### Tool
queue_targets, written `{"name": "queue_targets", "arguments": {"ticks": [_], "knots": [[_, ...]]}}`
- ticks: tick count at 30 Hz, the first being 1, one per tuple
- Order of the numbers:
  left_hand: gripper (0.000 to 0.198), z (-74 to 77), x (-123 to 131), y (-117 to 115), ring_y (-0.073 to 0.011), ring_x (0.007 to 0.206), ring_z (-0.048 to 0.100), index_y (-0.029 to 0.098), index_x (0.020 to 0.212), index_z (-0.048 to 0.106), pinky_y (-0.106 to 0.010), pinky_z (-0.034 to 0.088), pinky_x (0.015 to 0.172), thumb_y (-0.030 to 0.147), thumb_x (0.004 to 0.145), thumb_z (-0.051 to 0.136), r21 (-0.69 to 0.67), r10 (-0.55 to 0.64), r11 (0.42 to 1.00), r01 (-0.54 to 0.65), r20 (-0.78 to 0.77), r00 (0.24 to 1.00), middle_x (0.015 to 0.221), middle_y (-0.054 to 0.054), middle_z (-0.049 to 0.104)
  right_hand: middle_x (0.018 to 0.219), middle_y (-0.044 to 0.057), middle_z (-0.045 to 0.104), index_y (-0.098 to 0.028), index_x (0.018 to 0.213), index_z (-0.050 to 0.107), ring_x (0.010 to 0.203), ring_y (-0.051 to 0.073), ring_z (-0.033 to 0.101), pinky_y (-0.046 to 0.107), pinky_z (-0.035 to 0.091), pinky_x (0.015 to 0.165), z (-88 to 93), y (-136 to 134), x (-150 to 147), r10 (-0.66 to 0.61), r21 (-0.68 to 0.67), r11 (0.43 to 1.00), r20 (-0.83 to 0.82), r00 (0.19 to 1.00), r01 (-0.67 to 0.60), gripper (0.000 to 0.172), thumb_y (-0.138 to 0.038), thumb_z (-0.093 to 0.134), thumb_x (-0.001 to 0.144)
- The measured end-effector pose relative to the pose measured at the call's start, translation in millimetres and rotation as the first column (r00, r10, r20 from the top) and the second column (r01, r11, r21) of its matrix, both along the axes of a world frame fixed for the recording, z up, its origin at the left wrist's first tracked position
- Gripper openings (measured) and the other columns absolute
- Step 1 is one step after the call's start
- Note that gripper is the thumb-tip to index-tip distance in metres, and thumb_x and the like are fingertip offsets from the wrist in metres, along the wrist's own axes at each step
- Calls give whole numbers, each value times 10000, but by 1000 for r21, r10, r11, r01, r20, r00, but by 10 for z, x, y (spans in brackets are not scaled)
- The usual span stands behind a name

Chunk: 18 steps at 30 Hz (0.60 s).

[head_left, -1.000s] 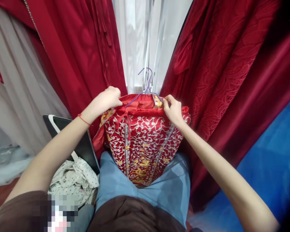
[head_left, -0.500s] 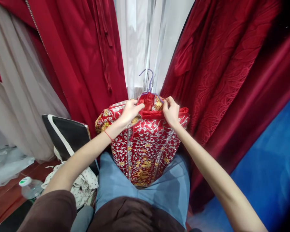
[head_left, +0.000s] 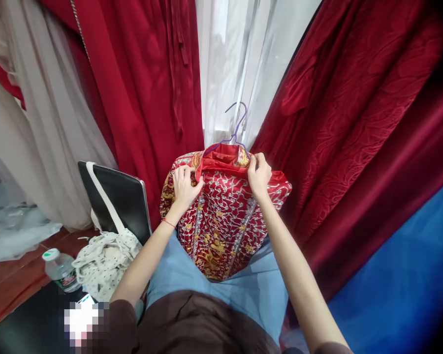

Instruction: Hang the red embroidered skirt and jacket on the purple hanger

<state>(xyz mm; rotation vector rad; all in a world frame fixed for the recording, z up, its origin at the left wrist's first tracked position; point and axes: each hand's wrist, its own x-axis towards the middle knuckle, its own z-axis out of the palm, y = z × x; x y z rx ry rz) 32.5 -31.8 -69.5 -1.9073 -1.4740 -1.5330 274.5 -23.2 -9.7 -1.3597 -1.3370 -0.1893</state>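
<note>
A red garment [head_left: 225, 216] with silver and gold embroidery lies over my lap, draped on a purple wire hanger [head_left: 235, 125] whose hook sticks up above the collar. My left hand [head_left: 183, 186] pinches the fabric at the left side of the collar, fingers closed on it. At the right side of the collar, my right hand [head_left: 259, 173] grips the cloth with curled fingers. A thin red string circles my left wrist.
Dark red dresses [head_left: 354, 123] and white gowns [head_left: 236, 59] hang close in front. A black chair back [head_left: 118, 196] with a white dotted bag [head_left: 103, 260] stands at the left, a plastic bottle [head_left: 61, 270] beside it on the wooden floor. Blue sheeting [head_left: 402, 285] lies at the right.
My left hand slid from the left shoulder inward to the collar, then settled just left of it. The garment's left shoulder now lies spread flat. The view shifted slightly left.
</note>
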Motion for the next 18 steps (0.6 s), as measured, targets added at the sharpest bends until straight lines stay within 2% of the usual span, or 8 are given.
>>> {"name": "queue_targets", "arguments": {"ticks": [3,5,8,10,12,14,16,18], "knots": [[617,-364,-116,22,-357,1289,460,140,1227,491,-488,374,1095,471,767,734,-15,66,998,-65,24,998,1348,-212,510,923,85,702,-200,975,630,826,233,621,326,419,793,-5,7,-4,-5,-13,1000,-17,1000,4,341,-401,356,1003],[686,-592,-139,38,-383,1297,448,97,1241,479,-509,375,1097,487,744,747,-55,132,990,-130,26,991,1357,-249,487,924,86,705,-200,979,631,824,232,621,321,416,791,4,0,5,-1,-29,1000,-19,1000,0,345,-405,354,1002],[399,-825,-127,73,-356,1175,534,124,1078,563,-488,439,1028,429,837,646,-174,186,969,-177,40,982,1170,-204,584,939,87,707,-204,979,629,838,234,625,319,416,795,20,-14,8,0,-43,999,-6,1000,-1,349,-407,346,1001],[198,-875,-84,98,-297,1072,589,171,980,597,-427,482,963,340,919,514,-247,123,963,-108,43,992,1055,-147,626,941,86,707,-208,975,627,836,234,624,318,417,795,27,-22,10,1,-53,999,0,1000,-1,350,-410,342,999],[187,-826,-17,105,-246,973,622,194,924,620,-366,501,887,254,936,444,-311,-33,950,29,-9,999,998,-108,650,935,85,706,-213,967,624,825,233,620,317,416,786,31,-26,23,5,-64,998,-3,1000,-5,355,-419,337,995],[191,-668,54,78,-211,839,626,194,824,625,-330,497,794,280,924,487,-397,-223,901,175,-78,972,915,-76,656,922,83,701,-217,950,618,818,234,615,317,410,774,35,-26,52,17,-59,998,-8,1000,-17,359,-435,335,988],[299,-394,116,13,-170,705,584,188,713,596,-299,473,710,404,914,552,-474,-420,808,349,-47,906,788,-35,633,901,78,694,-221,927,605,812,233,609,315,402,763,38,-20,87,42,-42,998,-15,999,-42,360,-456,338,978],[421,-22,178,-72,-132,628,529,185,676,569,-266,450,656,516,932,520,-458,-595,686,565,95,798,689,2,589,876,70,686,-225,905,589,797,228,600,313,395,752,40,-10,116,73,-29,997,-25,997,-74,361,-482,344,967]]}}
